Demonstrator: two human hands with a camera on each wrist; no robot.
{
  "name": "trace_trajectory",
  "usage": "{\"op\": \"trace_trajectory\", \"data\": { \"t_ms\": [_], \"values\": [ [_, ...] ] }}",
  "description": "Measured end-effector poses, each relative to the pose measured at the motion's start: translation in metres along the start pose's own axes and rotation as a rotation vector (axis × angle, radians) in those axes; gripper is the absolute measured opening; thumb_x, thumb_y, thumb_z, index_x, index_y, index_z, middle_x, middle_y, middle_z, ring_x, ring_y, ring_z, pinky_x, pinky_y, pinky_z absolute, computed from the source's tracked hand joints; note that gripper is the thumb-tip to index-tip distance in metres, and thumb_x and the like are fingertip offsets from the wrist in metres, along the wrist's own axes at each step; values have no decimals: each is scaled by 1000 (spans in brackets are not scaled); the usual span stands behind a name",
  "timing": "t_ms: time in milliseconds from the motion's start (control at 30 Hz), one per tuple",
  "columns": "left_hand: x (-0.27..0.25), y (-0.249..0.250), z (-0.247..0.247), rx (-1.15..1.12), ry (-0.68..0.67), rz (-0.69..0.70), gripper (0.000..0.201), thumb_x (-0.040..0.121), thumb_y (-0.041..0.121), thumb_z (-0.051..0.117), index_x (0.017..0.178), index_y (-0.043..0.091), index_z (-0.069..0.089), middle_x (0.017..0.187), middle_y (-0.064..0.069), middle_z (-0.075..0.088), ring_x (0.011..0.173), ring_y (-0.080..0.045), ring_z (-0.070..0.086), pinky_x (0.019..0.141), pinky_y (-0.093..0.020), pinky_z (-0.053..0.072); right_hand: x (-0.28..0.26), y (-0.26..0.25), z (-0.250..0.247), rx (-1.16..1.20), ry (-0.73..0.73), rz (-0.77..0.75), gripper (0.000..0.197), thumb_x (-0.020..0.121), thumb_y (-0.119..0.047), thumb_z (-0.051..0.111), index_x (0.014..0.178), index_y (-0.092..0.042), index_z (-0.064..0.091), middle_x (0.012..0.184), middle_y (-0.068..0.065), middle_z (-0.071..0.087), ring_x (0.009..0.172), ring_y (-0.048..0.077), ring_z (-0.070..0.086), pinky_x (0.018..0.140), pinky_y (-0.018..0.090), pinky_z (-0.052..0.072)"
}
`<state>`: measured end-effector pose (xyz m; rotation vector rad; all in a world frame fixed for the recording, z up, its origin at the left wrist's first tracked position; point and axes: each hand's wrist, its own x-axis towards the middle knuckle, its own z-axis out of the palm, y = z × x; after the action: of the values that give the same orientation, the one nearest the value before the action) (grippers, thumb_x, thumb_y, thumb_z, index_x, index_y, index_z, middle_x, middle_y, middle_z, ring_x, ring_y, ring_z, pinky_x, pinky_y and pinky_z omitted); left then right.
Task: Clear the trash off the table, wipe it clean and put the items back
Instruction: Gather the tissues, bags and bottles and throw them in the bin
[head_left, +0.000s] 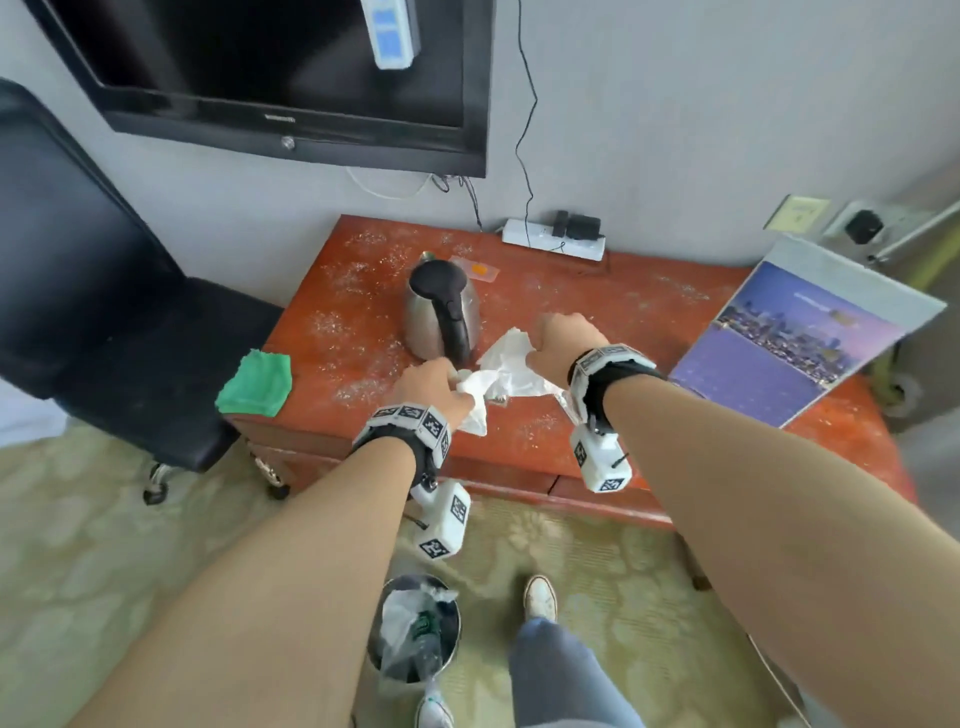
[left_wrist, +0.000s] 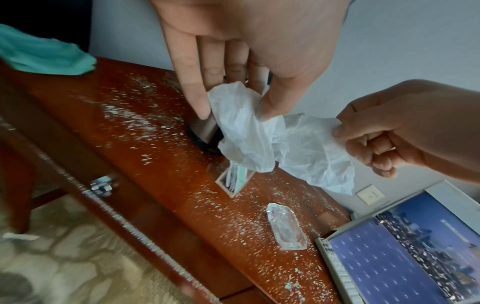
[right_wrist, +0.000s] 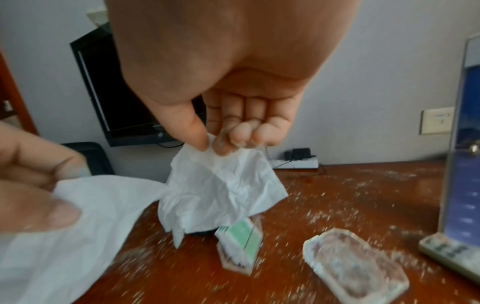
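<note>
Red wooden table (head_left: 649, 306) is covered in white crumbs, with a blue city-skyline display stand (head_left: 789, 343) on the right, its print too blurry to read. Steel kettle (head_left: 441, 312) sits mid-table, green cloth (head_left: 254, 384) at the left corner. Left hand (head_left: 434, 387) and right hand (head_left: 561, 340) each pinch an end of the crumpled white tissue (head_left: 506, 366) just above the tabletop, in front of the kettle.

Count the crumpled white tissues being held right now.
2. One crumpled white tissue is pinched by the left hand; the other crumpled white tissue hangs from the right hand. More may be hidden underneath.
</note>
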<state>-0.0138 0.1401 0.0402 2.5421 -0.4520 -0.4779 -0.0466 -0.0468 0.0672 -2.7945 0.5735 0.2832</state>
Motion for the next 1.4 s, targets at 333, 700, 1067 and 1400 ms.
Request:
{"op": "trace_trajectory", "data": {
  "t_ms": [333,700,1067,1400],
  "values": [
    [-88,-187,79,-72,-128,-464,15,81,22,62,95,27,62,77,6,63,68,-14,59,54,-24,41,-46,-77,187,4,-388,-188,5,81,-13,54,87,-13,55,77,6,57,75,30,61,63,31,50],
    [-115,-372,304,-165,-200,-809,7,90,25,65,92,22,58,91,4,68,73,-12,60,65,-20,44,-56,-23,490,24,-674,50,24,94,-21,49,115,-12,55,96,8,52,82,32,61,77,37,55],
    [-63,-421,412,-209,-177,-852,1,92,21,57,91,20,57,89,5,58,79,-16,53,70,-24,40,-36,3,625,177,-626,246,25,94,-25,52,116,-16,58,102,8,64,86,28,62,75,33,53],
    [-62,-428,412,-253,-174,-904,35,88,30,69,119,22,57,117,-2,64,101,-23,63,83,-32,51,-28,-2,623,189,-555,278,25,95,-22,51,116,-9,55,104,14,67,100,33,61,80,39,54]
  ]
}}
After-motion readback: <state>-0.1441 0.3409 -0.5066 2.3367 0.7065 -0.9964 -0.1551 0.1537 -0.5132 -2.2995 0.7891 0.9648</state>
